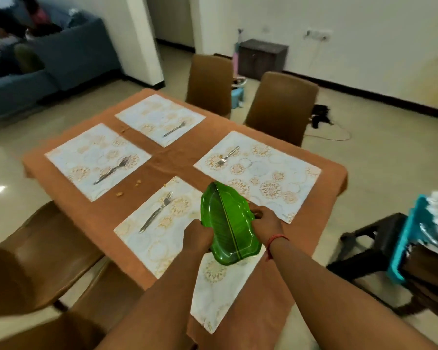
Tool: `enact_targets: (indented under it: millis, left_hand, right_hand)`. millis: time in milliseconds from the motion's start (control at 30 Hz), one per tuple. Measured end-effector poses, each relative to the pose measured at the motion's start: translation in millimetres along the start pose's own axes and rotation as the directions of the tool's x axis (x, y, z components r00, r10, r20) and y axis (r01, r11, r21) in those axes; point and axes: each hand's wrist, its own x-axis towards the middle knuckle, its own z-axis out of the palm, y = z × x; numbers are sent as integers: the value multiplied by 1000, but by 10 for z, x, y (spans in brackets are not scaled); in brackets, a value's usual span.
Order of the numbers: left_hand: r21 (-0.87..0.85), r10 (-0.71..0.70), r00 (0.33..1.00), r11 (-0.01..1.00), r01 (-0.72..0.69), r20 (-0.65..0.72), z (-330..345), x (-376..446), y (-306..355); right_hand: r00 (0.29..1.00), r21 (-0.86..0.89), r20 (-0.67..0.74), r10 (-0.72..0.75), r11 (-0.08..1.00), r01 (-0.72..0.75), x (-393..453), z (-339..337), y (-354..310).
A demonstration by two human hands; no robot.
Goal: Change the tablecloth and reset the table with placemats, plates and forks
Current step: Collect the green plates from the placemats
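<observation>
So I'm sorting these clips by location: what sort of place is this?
Most likely a home dining area: a table under a brown tablecloth set with placemats and forks, brown dining chairs around it, and a blue sofa beyond.

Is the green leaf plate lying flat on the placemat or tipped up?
Tipped up. The green leaf plate stands tilted on edge, gripped by the left hand and right hand above the near placemat.
</observation>
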Motion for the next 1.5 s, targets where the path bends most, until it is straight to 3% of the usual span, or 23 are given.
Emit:
enact_targets:
  millis: [133, 233, 333, 533, 767, 967, 1100, 1267, 1500]
  left_hand:
    - [129, 212, 970, 965, -227, 120, 256, -119, 258]
    - [174, 385, 880, 881, -441, 279, 517, -473, 348]
    - [193, 451, 789, 804, -562, 418, 733, -924, 296]
    - [168, 451, 592, 684, -710, 669, 1228, -1897, 31]
    - [149, 354, 359, 501, -852, 864, 2171, -3216, -607]
    - [78, 272, 200, 403, -912, 941, 2774, -4320, -1254]
    - [65, 205, 147, 359, -931, 968, 3183, -5223, -1754]
    - [89, 174, 160, 360, -929, 972, 3703, -6249, -2366]
    - [49, 161, 111, 345, -937, 981, 4384, -7412, -2598]
  right_hand:
    - [968, 74, -230, 96, 994, -81, -412, -417, 209]
    - [886, 191, -415, 205, 972, -136, -953, -612, 512]
    - [798, 309, -519, 306, 938, -159, -1531, -682, 878]
    - [609, 485, -608, 510, 845, -224, -2774, -823, 1594]
    - [322, 647, -646, 692, 721, -250, -4411, -983, 2562]
    - [185, 757, -598, 780, 626, -187, -5607, -1004, 3380]
    - [132, 808, -561, 817, 575, -128, -6463, -1031, 4033]
    - [110, 833, -526, 843, 537, -136, -7475, -1243, 4812]
    - [31, 864, -496, 868, 497, -76, -8356, -1867, 5598]
